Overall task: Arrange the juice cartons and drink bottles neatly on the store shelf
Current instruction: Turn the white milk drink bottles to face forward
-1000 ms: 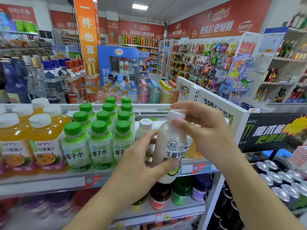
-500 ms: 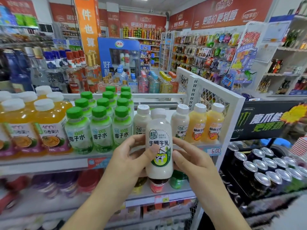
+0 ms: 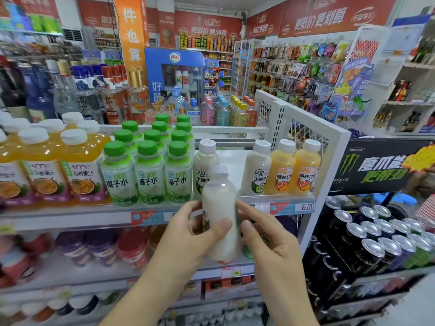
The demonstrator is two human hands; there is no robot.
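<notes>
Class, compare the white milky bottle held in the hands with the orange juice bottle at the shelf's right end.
The held white milky bottle is off the shelf, label turned away; the orange juice bottle stands on the shelf, label facing us. Contents differ: white versus orange. Both have white caps.

1. You have turned the white milk bottle [image 3: 220,208] in your hands: half a second ago its printed label faced you, now it faces left and you see mostly plain white side
2. Your left hand [image 3: 188,234] has shifted its grip, the thumb now lying across the front of the bottle
3. Your right hand [image 3: 266,238] has loosened, its fingers now straighter at the bottle's right side
4. A second ago you held the bottle higher, your right hand over its cap
</notes>
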